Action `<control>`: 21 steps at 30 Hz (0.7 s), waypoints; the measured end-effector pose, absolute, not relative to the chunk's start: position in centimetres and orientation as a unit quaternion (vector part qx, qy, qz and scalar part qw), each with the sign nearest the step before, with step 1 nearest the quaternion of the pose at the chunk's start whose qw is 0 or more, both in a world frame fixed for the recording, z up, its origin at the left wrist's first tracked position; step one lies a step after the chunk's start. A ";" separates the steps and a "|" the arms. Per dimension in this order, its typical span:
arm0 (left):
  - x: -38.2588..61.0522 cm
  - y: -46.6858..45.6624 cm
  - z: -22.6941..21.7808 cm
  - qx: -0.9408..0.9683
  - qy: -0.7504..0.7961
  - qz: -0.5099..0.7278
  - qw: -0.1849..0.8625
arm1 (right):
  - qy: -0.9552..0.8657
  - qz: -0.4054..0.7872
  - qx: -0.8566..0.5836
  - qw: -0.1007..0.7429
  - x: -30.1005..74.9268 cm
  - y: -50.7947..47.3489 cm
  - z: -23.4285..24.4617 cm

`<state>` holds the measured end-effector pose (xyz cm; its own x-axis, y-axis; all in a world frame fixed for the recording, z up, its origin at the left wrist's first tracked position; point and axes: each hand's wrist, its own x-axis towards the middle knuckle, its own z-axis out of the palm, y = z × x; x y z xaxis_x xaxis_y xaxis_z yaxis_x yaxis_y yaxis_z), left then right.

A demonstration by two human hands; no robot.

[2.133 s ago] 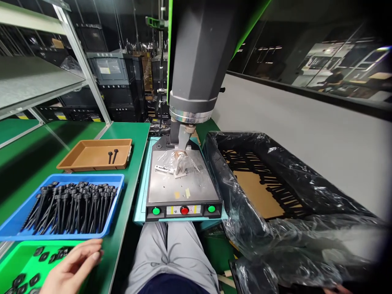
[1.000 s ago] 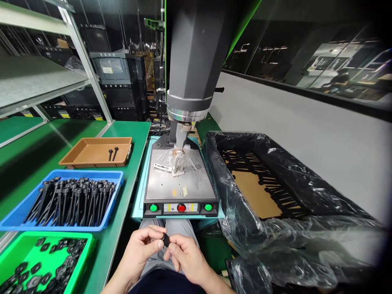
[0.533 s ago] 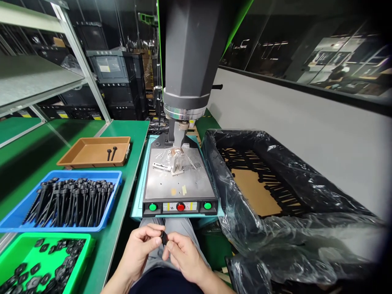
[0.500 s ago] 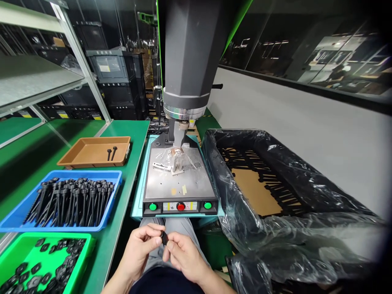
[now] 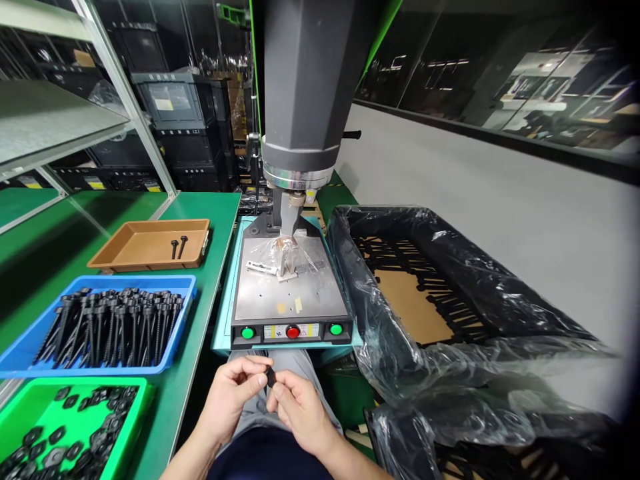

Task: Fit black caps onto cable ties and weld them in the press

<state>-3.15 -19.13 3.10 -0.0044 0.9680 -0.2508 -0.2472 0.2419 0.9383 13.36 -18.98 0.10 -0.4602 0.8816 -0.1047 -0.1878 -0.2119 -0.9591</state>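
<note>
My left hand [image 5: 233,400] and my right hand [image 5: 299,413] meet over my lap, just below the press's button panel. Both pinch one small black part [image 5: 271,377] between their fingertips. The green bin [image 5: 134,408] of small black caps lies at my lower left. Beyond it sits the blue tray [image 5: 186,288] full of long black screws. The press [image 5: 305,87] stands ahead, its tip down on a fixture wrapped in clear film [image 5: 283,257] on the metal plate.
A brown tray [image 5: 125,247] with two black screws sits farther left on the green bench. A large crate lined with black plastic [image 5: 400,293] fills the right side. Two green buttons and one red button [image 5: 293,331] face me. Shelving stands at the far left.
My left hand left the green bin and joined my right hand over my lap on the small black part. Over the last second both hands have barely moved.
</note>
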 end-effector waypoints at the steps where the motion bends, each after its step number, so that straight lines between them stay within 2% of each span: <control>1: -3.0 -19.1 3.0 0.358 0.504 0.504 0.603 | -0.511 0.676 -0.361 0.388 13.3 -19.1 0.0; 4: -2.7 -19.1 2.8 0.353 0.497 0.515 0.603 | -0.527 0.658 -0.370 0.391 13.3 -19.2 -0.1; 10: -2.7 -19.1 2.3 0.348 0.462 0.534 0.617 | -0.483 0.696 -0.343 0.406 13.1 -18.8 -0.3; 21: -2.0 -18.0 1.5 0.407 0.506 0.516 0.559 | -0.448 0.718 -0.341 0.410 12.6 -17.7 -0.6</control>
